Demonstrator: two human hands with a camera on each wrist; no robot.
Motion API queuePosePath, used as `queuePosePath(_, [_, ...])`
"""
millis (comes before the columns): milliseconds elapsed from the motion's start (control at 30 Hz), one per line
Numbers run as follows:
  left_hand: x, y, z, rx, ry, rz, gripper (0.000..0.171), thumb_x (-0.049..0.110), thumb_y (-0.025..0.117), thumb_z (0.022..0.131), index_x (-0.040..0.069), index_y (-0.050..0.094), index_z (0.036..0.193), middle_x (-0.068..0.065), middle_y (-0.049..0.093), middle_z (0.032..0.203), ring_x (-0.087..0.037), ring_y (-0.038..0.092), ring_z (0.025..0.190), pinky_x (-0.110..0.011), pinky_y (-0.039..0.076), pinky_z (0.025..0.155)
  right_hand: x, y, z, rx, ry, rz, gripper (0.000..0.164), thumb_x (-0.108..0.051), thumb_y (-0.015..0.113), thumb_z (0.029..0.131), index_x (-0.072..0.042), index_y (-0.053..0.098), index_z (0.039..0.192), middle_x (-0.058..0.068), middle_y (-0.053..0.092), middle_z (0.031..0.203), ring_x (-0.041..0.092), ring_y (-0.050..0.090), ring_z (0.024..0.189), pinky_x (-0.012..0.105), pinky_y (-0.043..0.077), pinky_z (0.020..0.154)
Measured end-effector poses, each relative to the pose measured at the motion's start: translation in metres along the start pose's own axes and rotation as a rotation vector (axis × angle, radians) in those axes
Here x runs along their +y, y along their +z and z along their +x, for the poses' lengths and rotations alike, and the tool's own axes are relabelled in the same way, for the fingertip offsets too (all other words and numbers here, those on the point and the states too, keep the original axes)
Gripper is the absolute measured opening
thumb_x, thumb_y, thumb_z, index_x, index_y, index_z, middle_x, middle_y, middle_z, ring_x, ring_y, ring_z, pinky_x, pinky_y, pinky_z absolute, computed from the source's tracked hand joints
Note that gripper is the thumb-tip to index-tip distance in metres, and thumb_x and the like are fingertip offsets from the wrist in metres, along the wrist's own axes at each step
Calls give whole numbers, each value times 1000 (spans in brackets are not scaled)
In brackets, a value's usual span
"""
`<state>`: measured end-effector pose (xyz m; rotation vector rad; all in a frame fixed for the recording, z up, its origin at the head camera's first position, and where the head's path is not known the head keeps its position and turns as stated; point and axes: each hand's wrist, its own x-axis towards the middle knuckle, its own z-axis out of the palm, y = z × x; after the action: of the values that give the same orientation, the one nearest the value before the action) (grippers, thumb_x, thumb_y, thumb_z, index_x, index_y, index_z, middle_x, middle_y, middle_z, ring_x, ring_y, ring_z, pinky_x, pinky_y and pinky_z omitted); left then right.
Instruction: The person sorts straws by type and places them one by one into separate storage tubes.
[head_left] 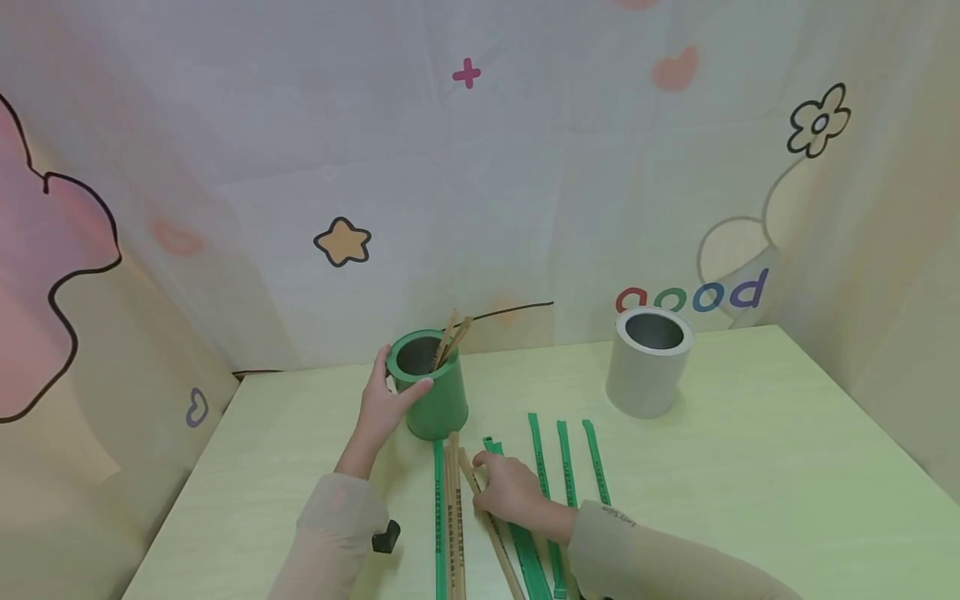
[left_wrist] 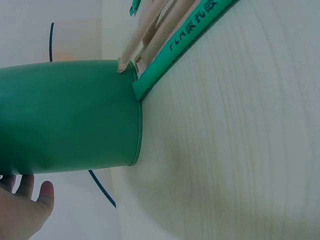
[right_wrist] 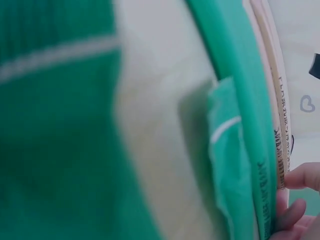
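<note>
Two sleeves (head_left: 333,525), two cups (head_left: 438,404)

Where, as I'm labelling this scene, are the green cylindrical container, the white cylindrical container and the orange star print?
Green cylindrical container (head_left: 441,407): head view, on its outer side wall.
White cylindrical container (head_left: 648,378): head view, on its outer wall.
Orange star print (head_left: 342,242): head view, at its centre.
</note>
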<state>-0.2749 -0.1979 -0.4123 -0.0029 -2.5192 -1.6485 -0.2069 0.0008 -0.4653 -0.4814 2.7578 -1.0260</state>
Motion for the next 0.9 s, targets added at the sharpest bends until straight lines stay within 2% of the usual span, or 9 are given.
queuePosePath(267, [-1, 0, 1, 2, -3, 1, 96, 49, 67, 71, 22, 9, 142, -6, 18, 147, -25, 13, 136, -56, 16, 105, 8, -3, 3, -6, 18, 184, 41, -3, 62, 71, 1, 56, 111, -1, 51, 55, 7, 42, 42, 21, 39, 40])
queuePosePath(433, [-2, 0, 1, 2, 0, 10, 96, 49, 67, 71, 21, 9, 142, -6, 18, 147, -26, 13, 136, -57, 16, 104, 10, -6, 4, -3, 18, 269, 33, -3, 60, 71, 4, 59, 104, -1, 49, 53, 6, 40, 43, 21, 37, 40])
queuePosePath(700, [-2, 1, 1, 7, 3, 9, 96, 50, 67, 71, 23, 9, 143, -5, 19, 147, -25, 14, 136, -57, 17, 104, 10, -14, 2, 6, 29, 377, 24, -6, 60, 73, 4, 65, 94, 9, 63, 82, 11, 48, 63, 23, 43, 53])
queuePosePath(900, [-1, 1, 0, 4, 2, 4, 96, 50, 67, 71, 23, 9, 142, -5, 19, 147, -25, 14, 136, -57, 16, 104, 6, -22, -1, -15, 43, 497, 24, -5, 57, 75, 5, 62, 96, 4, 57, 70, 10, 45, 53, 23, 42, 50])
